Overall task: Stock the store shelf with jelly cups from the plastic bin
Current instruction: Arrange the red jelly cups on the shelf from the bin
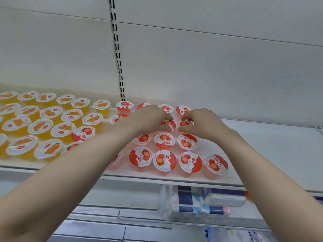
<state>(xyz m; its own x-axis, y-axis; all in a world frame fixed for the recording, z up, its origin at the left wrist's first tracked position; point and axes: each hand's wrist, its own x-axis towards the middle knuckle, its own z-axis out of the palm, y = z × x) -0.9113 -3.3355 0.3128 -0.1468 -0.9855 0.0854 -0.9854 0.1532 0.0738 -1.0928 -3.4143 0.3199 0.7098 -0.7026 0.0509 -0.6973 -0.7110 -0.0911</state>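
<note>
Left hand pinches 1 cup, right hand another; shelf open rightward.

We see a white shelf carrying orange jelly cups left, strawberry jelly cups right.

a white back panel fills the upper view, crossed by thin horizontal seams and split by a slotted metal upright with paired black slots. the white shelf meets it at the base. beneath, a lower shelf carries wrapped blue-and-white paper packs lying flat. the light is bright and even, with faint colour tints along the panel's foot.
</note>
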